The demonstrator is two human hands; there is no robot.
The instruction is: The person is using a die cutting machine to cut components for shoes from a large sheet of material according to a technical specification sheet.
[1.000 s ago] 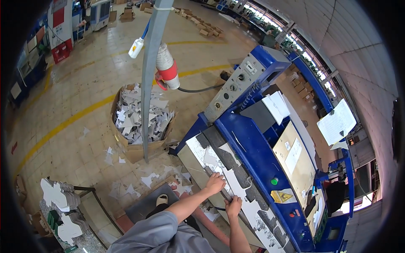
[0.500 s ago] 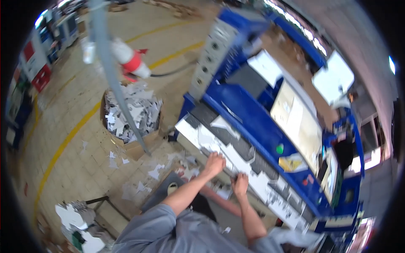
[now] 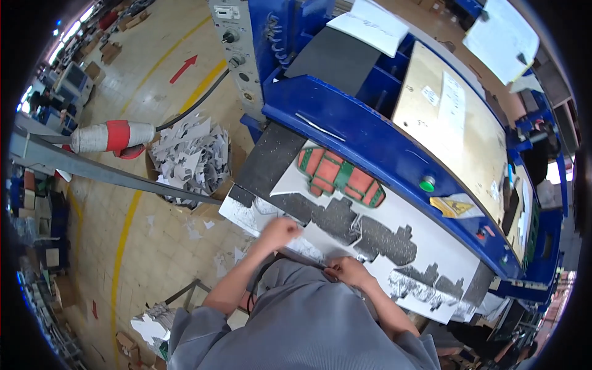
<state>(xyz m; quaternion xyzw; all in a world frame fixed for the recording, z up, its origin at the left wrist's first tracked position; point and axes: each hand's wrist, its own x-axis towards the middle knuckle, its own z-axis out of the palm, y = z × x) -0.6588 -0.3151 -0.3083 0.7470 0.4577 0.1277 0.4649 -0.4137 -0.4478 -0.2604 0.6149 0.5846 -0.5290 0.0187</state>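
A large white sheet (image 3: 425, 228) with cut-out shapes lies across the dark speckled bed (image 3: 268, 160) of a blue press (image 3: 370, 139). On the sheet's far side rests a cutting die (image 3: 340, 177) with salmon-red and green padding. My left hand (image 3: 280, 234) is closed in a fist over the sheet's near left part. Close to my body, my right hand (image 3: 348, 271) is curled at the sheet's near edge. What either hand holds, if anything, is hidden by the fingers. White scraps with dark marks (image 3: 246, 216) lie along the near ledge.
A cardboard box full of paper scraps (image 3: 191, 160) stands on the floor to the left. A grey metal bar (image 3: 117, 166) crosses above it, beside a red and white plug connector (image 3: 117, 137) with a black cable. A green button (image 3: 427, 183) sits on the press front.
My view has swung toward the press. The die and the large cut sheet now show on the bed. My hands have drawn nearer my body, and my left hand has moved left.
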